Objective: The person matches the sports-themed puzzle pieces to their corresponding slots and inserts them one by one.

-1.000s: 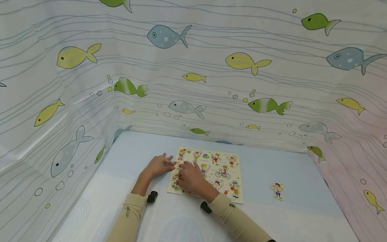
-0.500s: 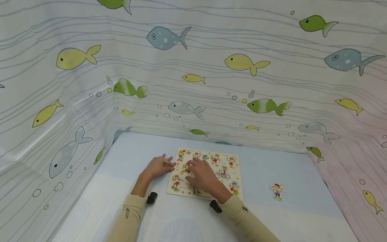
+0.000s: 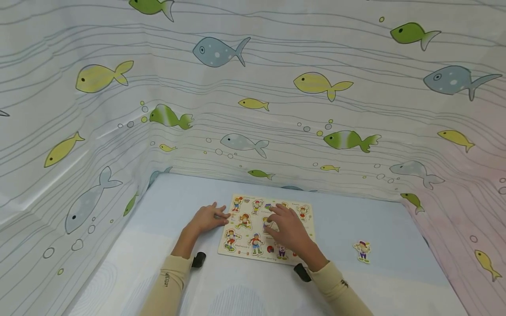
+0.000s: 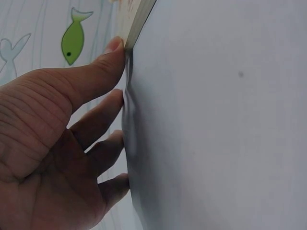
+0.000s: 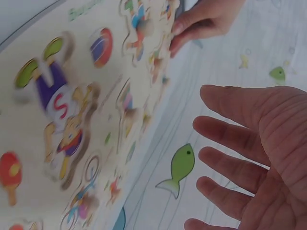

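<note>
A cream wooden puzzle board (image 3: 245, 256) lies on the table, with several cut-out sports figures in it. My left hand (image 3: 207, 218) rests on the table at the board's left edge. Its thumb touches that edge in the left wrist view, and its fingers are spread with nothing in them. Above the right part of the board is my right hand (image 3: 292, 230), holding nothing, fingers extended and apart in the right wrist view. It hides part of the pieces below. A loose puzzle piece (image 3: 362, 251), a figure in a purple cap and trousers, lies to the right of the board.
The table has a pale blue and white cover (image 3: 336, 281). Walls of fish-patterned sheet (image 3: 276, 145) enclose its back and sides. A small black wrist device (image 3: 199, 259) sits below the left hand, and another black device (image 3: 302, 272) below the right.
My right hand has moved to the right across the board, uncovering the runner, skateboarder and other figures on the left side. My left hand and the loose piece have stayed in place.
</note>
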`<action>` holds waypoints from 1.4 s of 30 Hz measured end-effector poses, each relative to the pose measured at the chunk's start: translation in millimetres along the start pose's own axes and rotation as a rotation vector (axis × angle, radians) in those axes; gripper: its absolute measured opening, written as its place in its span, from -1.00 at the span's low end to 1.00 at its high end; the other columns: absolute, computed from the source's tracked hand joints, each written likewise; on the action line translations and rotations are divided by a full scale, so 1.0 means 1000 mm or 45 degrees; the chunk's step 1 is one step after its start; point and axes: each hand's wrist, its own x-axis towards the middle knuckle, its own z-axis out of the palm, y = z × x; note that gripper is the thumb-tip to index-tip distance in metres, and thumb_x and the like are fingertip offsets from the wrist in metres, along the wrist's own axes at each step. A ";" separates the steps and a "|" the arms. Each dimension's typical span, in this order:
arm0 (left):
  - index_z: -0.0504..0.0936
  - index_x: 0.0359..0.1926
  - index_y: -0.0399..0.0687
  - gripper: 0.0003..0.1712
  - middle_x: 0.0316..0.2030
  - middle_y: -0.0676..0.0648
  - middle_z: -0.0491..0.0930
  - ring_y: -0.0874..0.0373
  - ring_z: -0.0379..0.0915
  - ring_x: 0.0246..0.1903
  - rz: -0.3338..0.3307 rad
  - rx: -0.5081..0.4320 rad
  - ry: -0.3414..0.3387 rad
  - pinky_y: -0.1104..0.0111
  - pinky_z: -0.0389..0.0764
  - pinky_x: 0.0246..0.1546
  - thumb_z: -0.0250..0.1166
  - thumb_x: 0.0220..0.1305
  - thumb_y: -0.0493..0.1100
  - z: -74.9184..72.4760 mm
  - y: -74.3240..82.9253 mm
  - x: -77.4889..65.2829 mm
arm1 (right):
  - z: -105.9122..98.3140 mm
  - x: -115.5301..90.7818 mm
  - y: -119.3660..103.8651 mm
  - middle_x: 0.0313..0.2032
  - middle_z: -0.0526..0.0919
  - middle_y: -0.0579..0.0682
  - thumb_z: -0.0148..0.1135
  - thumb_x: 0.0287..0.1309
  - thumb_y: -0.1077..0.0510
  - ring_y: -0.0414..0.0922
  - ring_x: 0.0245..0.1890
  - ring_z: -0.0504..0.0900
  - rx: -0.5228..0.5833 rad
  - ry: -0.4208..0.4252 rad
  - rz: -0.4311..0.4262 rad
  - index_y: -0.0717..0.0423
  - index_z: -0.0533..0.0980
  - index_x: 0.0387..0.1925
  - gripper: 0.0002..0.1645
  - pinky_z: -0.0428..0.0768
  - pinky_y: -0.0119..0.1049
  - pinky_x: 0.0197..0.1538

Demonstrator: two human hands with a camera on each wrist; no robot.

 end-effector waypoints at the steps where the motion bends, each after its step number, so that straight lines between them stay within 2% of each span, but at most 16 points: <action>1: 0.74 -0.04 -0.04 -0.65 0.24 -0.16 0.47 -0.32 0.08 0.38 0.003 0.003 0.002 -0.20 0.06 0.36 0.43 0.17 -0.03 0.000 0.000 0.000 | -0.001 -0.002 0.003 0.20 0.55 0.09 0.47 0.10 0.03 0.13 0.34 0.34 -0.009 0.001 0.011 0.07 0.68 -0.23 -0.75 0.26 0.24 0.33; 7: 0.74 -0.05 -0.05 -0.65 0.23 -0.17 0.47 -0.33 0.08 0.38 0.010 -0.009 0.006 -0.20 0.06 0.35 0.44 0.16 -0.04 -0.001 0.001 -0.001 | -0.003 -0.015 0.018 0.22 0.54 0.09 0.47 0.09 0.04 0.10 0.36 0.32 -0.021 0.004 0.075 0.04 0.68 -0.22 -0.76 0.25 0.18 0.35; 14: 0.74 -0.05 -0.03 -0.66 0.24 -0.15 0.47 -0.31 0.07 0.39 -0.017 -0.011 0.004 -0.19 0.04 0.36 0.44 0.15 -0.03 0.000 0.002 -0.001 | -0.010 -0.026 0.035 0.21 0.55 0.07 0.48 0.08 0.04 0.11 0.37 0.31 -0.070 0.014 0.128 0.04 0.68 -0.21 -0.75 0.21 0.24 0.35; 23: 0.74 -0.04 -0.01 -0.64 0.24 -0.16 0.47 -0.31 0.08 0.38 -0.002 -0.002 0.008 -0.19 0.06 0.36 0.44 0.15 0.00 0.001 0.002 -0.001 | -0.024 -0.040 0.056 0.19 0.56 0.12 0.49 0.07 0.07 0.13 0.34 0.32 -0.089 0.052 0.157 0.08 0.68 -0.21 -0.73 0.24 0.31 0.31; 42: 0.74 -0.05 -0.06 -0.65 0.24 -0.18 0.46 -0.32 0.07 0.38 0.000 -0.017 0.010 -0.20 0.05 0.36 0.44 0.16 -0.04 -0.001 0.004 -0.003 | -0.037 -0.071 0.096 0.15 0.57 0.23 0.48 0.07 0.10 0.25 0.32 0.32 -0.137 0.059 0.380 0.14 0.68 -0.21 -0.74 0.25 0.29 0.30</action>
